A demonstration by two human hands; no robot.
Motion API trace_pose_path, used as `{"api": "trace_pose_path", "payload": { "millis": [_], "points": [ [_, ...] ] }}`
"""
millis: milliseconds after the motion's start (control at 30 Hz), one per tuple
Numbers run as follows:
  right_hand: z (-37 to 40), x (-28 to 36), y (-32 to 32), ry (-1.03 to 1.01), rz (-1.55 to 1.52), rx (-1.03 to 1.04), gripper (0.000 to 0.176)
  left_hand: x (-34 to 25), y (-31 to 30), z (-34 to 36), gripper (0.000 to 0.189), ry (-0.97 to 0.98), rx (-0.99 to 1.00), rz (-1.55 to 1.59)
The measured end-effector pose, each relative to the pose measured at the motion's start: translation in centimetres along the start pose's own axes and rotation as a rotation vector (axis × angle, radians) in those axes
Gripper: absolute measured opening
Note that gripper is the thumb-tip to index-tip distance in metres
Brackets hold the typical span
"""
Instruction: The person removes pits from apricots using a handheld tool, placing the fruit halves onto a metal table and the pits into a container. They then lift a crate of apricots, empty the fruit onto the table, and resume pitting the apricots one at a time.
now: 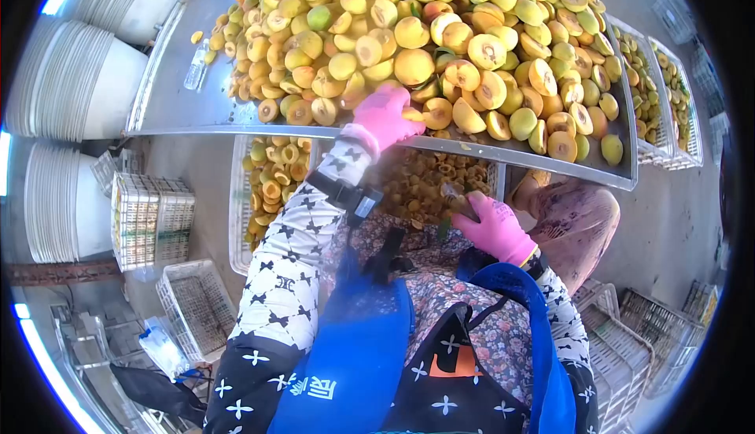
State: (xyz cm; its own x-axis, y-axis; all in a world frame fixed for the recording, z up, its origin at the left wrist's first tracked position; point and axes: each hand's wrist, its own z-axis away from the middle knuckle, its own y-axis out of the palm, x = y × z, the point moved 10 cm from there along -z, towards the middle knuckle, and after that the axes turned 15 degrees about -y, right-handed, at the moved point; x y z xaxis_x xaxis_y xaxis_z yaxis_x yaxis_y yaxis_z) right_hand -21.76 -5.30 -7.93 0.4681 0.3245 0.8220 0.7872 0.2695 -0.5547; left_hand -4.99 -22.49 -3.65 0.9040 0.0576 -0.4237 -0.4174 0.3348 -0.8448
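Note:
My left hand (379,118), in a pink glove, is at the near edge of the metal table (307,130). Its fingers are closed on a peach half (413,116), partly covered by the glove. A large heap of yellow-green peach halves (409,36) lies just beyond it, many with the cut face showing. My right hand (497,231), also gloved in pink, is lower, over a crate of brownish pits and scraps (440,178). Its fingers are curled round a small blurred thing that I cannot make out.
Left of my lap stands a white crate of peach halves (275,178). A plastic bottle (197,64) lies on the table's left side. More filled crates (668,103) are at the right. Stacked white tubs (67,202) and an openwork crate (197,308) stand at the left.

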Motion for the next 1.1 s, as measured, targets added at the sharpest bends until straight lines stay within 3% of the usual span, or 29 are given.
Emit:
{"api": "trace_pose_path", "payload": {
  "millis": [33,67,200,300,333,467,667,767,867,967,1067,1100],
  "points": [
    [-0.2,0.3,-0.5,0.014,-0.038,-0.02,0.034,-0.2,-0.3,0.6,0.056,0.008,-0.001,0.011],
    [-0.4,0.7,-0.9,0.025,-0.075,-0.04,0.034,-0.5,-1.2,1.3,0.044,0.086,-0.189,0.003],
    [-1.7,4.1,-3.4,-0.015,-0.277,-0.241,0.033,-1.0,-0.5,6.0,0.033,0.044,0.309,1.523],
    [-3.0,9.4,-6.5,-0.301,0.031,-0.456,0.033,-2.5,0.9,8.7,0.037,0.013,0.496,1.835],
    [-3.6,10.2,-6.5,-0.355,0.156,-0.435,0.032,-2.1,0.7,9.1,0.038,0.142,0.213,1.46],
    [-4.7,9.3,-4.4,-0.29,0.43,-0.209,0.035,-3.9,-1.2,12.1,0.041,0.499,-0.19,0.729],
    [-4.6,9.1,-3.3,-0.28,0.624,-0.052,0.034,-4.8,-2.1,14.0,0.032,0.571,-0.408,0.519],
    [-4.5,8.2,-2.5,-0.28,0.627,0.014,0.029,-1.8,3.5,10.9,0.03,-0.097,0.293,1.592],
    [-4.1,7.5,-1.3,-0.262,0.397,-0.014,0.026,-1.6,2.1,11.0,0.028,0.22,0.004,1.255],
    [-4.0,7.7,-0.1,-0.14,0.048,-0.069,0.027,-1.2,2.7,10.8,0.025,-0.044,0.071,1.538],
    [-3.9,8.9,0.5,-0.172,-0.189,-0.154,0.025,-2.3,1.1,11.7,0.025,-0.068,-0.014,1.524],
    [-4.0,7.9,1.5,-0.172,-0.325,-0.141,0.025,-2.6,1.1,11.4,0.028,-0.041,0.04,1.514]
  ]
}}
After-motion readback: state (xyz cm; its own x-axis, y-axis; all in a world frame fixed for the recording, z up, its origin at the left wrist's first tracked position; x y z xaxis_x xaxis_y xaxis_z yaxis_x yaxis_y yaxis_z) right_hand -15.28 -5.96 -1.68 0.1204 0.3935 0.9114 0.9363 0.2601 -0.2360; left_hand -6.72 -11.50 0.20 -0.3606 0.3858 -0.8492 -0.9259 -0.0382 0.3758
